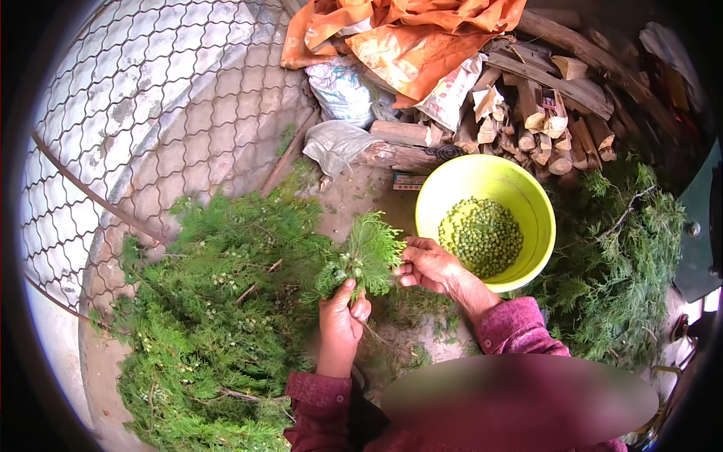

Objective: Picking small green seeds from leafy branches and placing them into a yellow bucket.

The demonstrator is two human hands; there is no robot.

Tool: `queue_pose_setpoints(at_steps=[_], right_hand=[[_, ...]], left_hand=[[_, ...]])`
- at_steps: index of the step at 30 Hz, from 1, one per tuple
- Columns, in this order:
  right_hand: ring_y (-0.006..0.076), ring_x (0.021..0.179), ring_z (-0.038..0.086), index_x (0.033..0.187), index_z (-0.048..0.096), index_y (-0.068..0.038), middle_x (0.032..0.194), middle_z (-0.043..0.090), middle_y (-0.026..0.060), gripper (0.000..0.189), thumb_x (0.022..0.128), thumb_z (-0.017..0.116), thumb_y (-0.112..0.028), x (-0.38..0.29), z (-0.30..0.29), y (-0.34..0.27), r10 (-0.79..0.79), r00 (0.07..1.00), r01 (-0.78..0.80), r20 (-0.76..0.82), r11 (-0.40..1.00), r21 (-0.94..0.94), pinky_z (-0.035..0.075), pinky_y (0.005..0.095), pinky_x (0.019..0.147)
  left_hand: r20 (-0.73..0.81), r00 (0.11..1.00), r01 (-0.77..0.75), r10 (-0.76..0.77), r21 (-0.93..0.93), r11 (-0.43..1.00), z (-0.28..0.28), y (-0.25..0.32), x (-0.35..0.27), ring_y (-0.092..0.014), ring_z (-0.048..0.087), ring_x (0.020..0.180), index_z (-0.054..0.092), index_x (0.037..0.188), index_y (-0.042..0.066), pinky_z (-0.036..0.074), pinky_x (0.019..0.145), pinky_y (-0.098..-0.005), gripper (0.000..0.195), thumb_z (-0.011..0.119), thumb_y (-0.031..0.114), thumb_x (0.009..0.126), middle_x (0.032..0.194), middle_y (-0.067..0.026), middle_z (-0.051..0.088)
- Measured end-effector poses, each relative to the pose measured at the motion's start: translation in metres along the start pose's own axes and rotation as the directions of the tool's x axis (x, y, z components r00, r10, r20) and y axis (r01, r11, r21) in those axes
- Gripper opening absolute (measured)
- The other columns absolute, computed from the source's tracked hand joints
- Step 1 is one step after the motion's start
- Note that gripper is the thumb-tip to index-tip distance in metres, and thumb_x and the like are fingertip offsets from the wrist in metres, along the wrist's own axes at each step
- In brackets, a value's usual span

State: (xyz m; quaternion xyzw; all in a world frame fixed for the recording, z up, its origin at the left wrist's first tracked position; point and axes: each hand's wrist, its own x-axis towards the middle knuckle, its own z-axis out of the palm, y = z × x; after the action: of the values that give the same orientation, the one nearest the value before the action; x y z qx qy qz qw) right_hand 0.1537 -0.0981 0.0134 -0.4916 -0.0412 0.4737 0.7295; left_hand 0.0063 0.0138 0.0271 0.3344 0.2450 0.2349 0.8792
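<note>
My left hand (343,316) holds a leafy conifer sprig (367,251) upright by its stem, with thumb and fingers closed around it. Pale green cones show among the sprig's flat leaves. At the sprig's right edge, the fingertips of my right hand (426,264) are bent close to the leaves; whether they pinch anything cannot be told. Just beyond that hand stands a yellow-green plastic bucket (539,226), its bottom covered by small round green cones (488,237). A large heap of cut conifer branches (220,316) lies to the left of my left hand.
More conifer branches (615,271) lie right of the bucket. Split firewood (542,124) is stacked behind it, beside an orange tarp (406,39) and stuffed woven sacks (342,90). A wire mesh panel (169,101) stands at left. A small box (409,181) lies near the bucket.
</note>
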Motion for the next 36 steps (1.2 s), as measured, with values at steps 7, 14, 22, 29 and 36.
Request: queue_pose_setpoints(at_steps=[7,14,22,29,36], right_hand=[[0.0148,0.057,0.052,0.082,0.053,-0.005,0.076,0.055,0.0081,0.022,0.084,0.055,-0.026,-0.013,-0.006,-0.027,-0.013,0.96,-0.087,0.278,0.935,0.345,0.042,0.023,0.046],[0.0051,0.053,0.047,0.084,0.055,-0.007,0.071,0.055,-0.001,0.018,0.08,0.062,-0.023,-0.019,-0.015,-0.036,-0.24,0.924,0.263,0.299,0.964,-0.037,0.037,0.0175,0.045],[0.0089,0.061,0.052,0.087,0.054,0.0,0.069,0.056,0.0046,0.023,0.074,0.067,-0.012,-0.019,0.003,-0.009,-0.505,0.795,0.543,0.336,0.347,-0.765,0.045,0.0267,0.055],[0.0175,0.059,0.056,0.084,0.054,0.001,0.065,0.058,0.0099,0.017,0.075,0.062,-0.011,-0.014,-0.002,-0.004,-0.497,0.823,0.51,0.275,0.433,-0.743,0.046,0.0307,0.056],[0.0195,0.06,0.057,0.088,0.055,0.001,0.069,0.059,0.0103,0.024,0.072,0.064,-0.015,-0.018,0.003,-0.008,-0.504,0.819,0.492,0.275,0.37,-0.788,0.047,0.0322,0.058]], left_hand=[[-0.113,0.988,-0.093,0.106,0.119,0.989,-0.001,-0.002,0.004,-0.012,0.037,0.036,0.049,0.092,0.006,0.028,0.034,-0.0245,0.016,0.058,0.007,0.079,0.065,-0.0079,0.051],[-0.129,0.984,-0.102,0.123,0.161,0.982,0.002,-0.008,0.003,-0.013,0.04,0.039,0.053,0.083,0.004,0.031,0.032,-0.0248,0.011,0.06,0.0,0.077,0.072,-0.0075,0.055],[-0.061,0.994,-0.074,0.091,0.24,0.968,0.021,-0.028,0.0,-0.01,0.041,0.043,0.054,0.086,0.005,0.031,0.033,-0.0225,0.012,0.06,-0.001,0.077,0.076,-0.0042,0.056],[-0.027,0.996,-0.079,0.087,0.225,0.971,0.02,-0.029,-0.001,-0.008,0.043,0.047,0.055,0.084,0.008,0.031,0.034,-0.0223,0.013,0.063,0.001,0.076,0.075,-0.0023,0.056],[-0.02,0.998,-0.059,0.065,0.235,0.97,0.016,-0.029,-0.004,-0.01,0.044,0.048,0.054,0.084,0.007,0.031,0.035,-0.0224,0.012,0.063,0.004,0.077,0.073,-0.0027,0.056]])
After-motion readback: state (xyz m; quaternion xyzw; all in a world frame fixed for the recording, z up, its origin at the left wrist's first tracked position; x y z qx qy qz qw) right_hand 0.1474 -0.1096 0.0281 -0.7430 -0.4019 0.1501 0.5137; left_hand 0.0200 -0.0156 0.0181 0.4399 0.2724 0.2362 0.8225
